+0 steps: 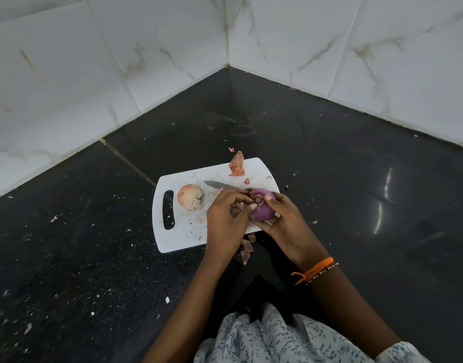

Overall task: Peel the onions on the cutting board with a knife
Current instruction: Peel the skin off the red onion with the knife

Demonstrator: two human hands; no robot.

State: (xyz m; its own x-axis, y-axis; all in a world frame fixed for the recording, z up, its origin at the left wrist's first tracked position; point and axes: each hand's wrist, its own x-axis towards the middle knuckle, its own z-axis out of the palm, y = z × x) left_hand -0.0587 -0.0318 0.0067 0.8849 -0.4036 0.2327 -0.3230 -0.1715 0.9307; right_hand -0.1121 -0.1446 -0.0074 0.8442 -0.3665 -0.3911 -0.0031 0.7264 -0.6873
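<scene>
Nearest to me, both forearms reach out over the dark stone counter (68, 244), a patterned garment at the bottom edge and an orange thread band (315, 269) on the right wrist. The right hand (285, 224) cradles the purple onion (263, 206) from below and the side, fingers curled round it. The left hand (225, 218) comes in from the other side, its thumb and fingertips pinching at the cut end, seemingly working loose skin; a scrap of peel seems caught under its fingers, though I cannot tell for certain.

That onion looks mostly bared: smooth, glossy and likely slick, firm and light, so a wrapping hold like this one suits it better than a fingertip pinch. It sits just above the near right part of the white cutting board (183, 239).

Torn peel pieces (247, 247) lie at the board's near edge, thin and papery.

Further out, the knife (220, 185) lies flat on the board, blade pointing left, its handle end hidden behind the hands; nobody holds it. The unpeeled onion (190, 196) rests beside the board's handle slot (168, 209), dry-skinned and liable to roll. More peel (237, 165) sits at the far edge.

Beyond, counter stretches open to the tiled corner walls (173, 48), with ample room left and right.
</scene>
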